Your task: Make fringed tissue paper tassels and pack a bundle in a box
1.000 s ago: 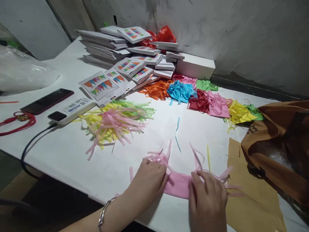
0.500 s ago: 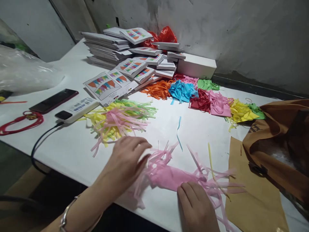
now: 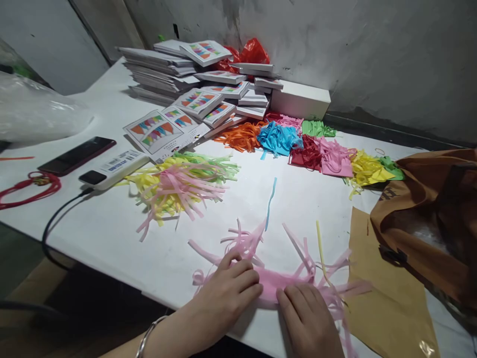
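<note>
Along the near edge of a white table (image 3: pixel 298 199), two bare hands work over a pink fringed tissue piece (image 3: pixel 270 286), its plain band running side to side across the person's front and its strips fanning out past both ends. The left hand (image 3: pixel 233 288), a silver bracelet (image 3: pixel 151 333) at its wrist, bends its fingers over the band's left portion. The right hand (image 3: pixel 309 315) sets its grouped fingertips on the near border, only a narrow gap from the left fingers, while the band's right stretch lies just beyond its knuckles. Neither hand is nearer, as both touch the tissue; with the thumbs hidden, whether either pinches it cannot be told. Strips at the right end reach over a brown paper sheet (image 3: pixel 387 293), and a yellow strip (image 3: pixel 319 248) lies among them. Farther off, to the left, sits a mixed fringe pile (image 3: pixel 179 186).
</note>
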Demonstrator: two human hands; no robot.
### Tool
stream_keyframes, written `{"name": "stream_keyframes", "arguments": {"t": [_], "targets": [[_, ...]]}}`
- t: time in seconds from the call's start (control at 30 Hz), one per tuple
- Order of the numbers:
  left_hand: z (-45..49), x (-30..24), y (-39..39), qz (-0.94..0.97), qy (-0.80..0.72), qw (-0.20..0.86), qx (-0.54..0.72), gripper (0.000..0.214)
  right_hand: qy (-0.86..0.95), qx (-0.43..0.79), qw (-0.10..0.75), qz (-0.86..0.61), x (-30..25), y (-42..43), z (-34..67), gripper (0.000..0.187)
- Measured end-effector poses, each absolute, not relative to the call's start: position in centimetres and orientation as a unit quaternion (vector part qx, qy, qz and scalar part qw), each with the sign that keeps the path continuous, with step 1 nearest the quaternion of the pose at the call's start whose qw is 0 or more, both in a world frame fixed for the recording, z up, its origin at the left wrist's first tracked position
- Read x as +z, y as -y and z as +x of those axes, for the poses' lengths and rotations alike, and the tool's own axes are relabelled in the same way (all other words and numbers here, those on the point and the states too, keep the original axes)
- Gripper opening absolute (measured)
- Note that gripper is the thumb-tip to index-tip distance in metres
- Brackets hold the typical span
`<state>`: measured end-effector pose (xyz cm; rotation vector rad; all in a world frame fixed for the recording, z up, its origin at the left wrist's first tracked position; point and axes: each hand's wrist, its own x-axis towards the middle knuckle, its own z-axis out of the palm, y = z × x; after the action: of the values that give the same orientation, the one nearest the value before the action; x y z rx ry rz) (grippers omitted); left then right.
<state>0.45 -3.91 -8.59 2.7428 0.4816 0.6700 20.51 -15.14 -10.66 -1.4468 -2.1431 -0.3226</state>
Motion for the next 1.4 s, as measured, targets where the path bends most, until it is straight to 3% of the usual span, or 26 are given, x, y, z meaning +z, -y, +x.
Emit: {"name": "stream_keyframes", "arguments": {"t": [0.23,0.4,0.53,0.67,0.83,0.97,1.03,1.13,1.4], "targets": [[0.2,-8.4,3.9,0.926,-0.277,0.136,0.216,0.021,0.695,-0.038,0.278,-0.662,-10.3,14.8,19.7,0.028],[1.3,-8.0,3.7,0.914,-0.360,0.087,0.163,0.020,0.645,-0.105,0.195,-0.732,-10.0,13.1,19.1,0.037],[2.2,-7.6,3.6,0.912,-0.391,0.062,0.108,0.021,0.605,-0.144,0.185,-0.761,-9.5,12.8,18.9,0.032],[2.5,-7.4,3.3,0.914,-0.389,0.066,0.092,0.021,0.662,-0.127,0.283,-0.682,-9.1,13.1,18.7,0.011],[1.9,-7.2,3.1,0.908,-0.382,0.113,0.128,0.008,0.746,-0.058,0.308,-0.587,-9.3,13.2,18.4,0.028],[1.4,-7.4,3.4,0.920,-0.277,0.140,0.237,0.007,0.726,-0.035,0.335,-0.599,-9.1,13.0,18.2,0.017],[1.3,-7.7,3.6,0.928,-0.227,0.144,0.259,0.013,0.737,-0.034,0.330,-0.589,-9.0,13.1,18.2,0.012],[1.2,-8.1,3.4,0.929,-0.212,0.153,0.264,0.021,0.755,-0.046,0.307,-0.577,-9.1,13.4,18.4,0.022],[-3.3,-5.9,0.5,0.898,-0.313,0.160,0.263,0.028,0.755,-0.117,0.267,-0.587,-9.0,14.6,19.6,0.030]]}}
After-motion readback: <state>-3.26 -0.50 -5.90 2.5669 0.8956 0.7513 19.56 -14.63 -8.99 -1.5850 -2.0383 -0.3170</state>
